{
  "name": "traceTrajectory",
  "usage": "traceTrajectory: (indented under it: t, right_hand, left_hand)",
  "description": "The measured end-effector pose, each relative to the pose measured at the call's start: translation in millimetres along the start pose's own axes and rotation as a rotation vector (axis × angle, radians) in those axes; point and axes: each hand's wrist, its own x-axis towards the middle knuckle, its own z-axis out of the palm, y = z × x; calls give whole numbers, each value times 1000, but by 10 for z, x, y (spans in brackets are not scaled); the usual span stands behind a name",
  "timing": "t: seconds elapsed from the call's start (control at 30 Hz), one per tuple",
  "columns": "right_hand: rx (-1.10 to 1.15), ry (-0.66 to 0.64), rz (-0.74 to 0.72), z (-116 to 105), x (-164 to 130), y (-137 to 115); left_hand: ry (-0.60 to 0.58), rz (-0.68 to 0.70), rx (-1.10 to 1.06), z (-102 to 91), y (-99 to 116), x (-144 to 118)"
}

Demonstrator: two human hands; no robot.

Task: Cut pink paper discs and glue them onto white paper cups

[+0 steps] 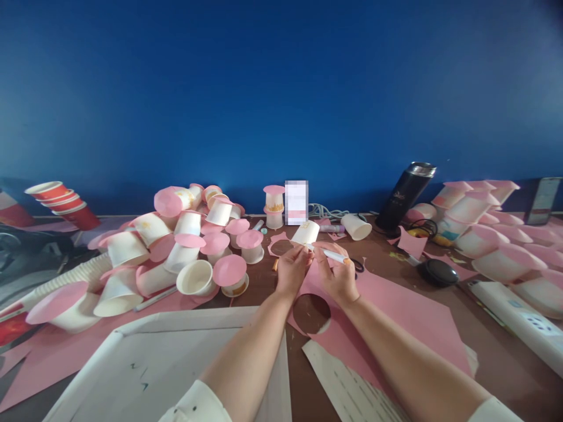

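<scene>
A white paper cup (307, 232) is held on its side above the table (484, 351), pinched at its near edge by the fingers of the left hand (291, 271). The right hand (338, 276) is closed around a white pen (333, 255), whose tip is laid against the cup just beside the left fingertips; the two hands are almost touching. Below the hands a pink sheet (396, 316) is spread on the table, with a round hole (311, 313) cut out of it near the wrists. A smaller pink scrap with a hole (280, 246) is seen just behind the left hand. Scissors (357, 265) are partly hidden behind the right hand. To the left a heap of white cups capped with pink discs (185, 246) is piled, and beyond it a stack of red cups (61, 202) lies tipped over. One capped cup is stacked on another (274, 206) at the back, by the blue wall (281, 88). An uncapped cup (356, 227) lies on its side to the right of the held one, near a black flask (404, 196). More capped cups (479, 217) are heaped at far right. A black round object (437, 272) rests beside the pink sheet. A white board (153, 363) lies at near left
</scene>
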Motion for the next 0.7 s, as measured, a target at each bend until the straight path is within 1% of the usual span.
traceTrajectory:
  t: [0.17,0.33,0.4,0.5,0.7]
  right_hand:
    - [-30,57,38,-8,15,7]
    - [-21,32,54,-5,18,0]
    - [-32,45,50,-4,19,-7]
    - [-24,26,53,-7,24,-13]
    - [-36,35,48,-13,31,8]
  left_hand:
    - [-1,35,63,-7,-21,3]
    - [16,61,72,-13,-25,5]
    - [23,52,51,-15,-33,9]
    - [28,34,25,-25,-61,20]
    - [29,60,70,-47,-114,44]
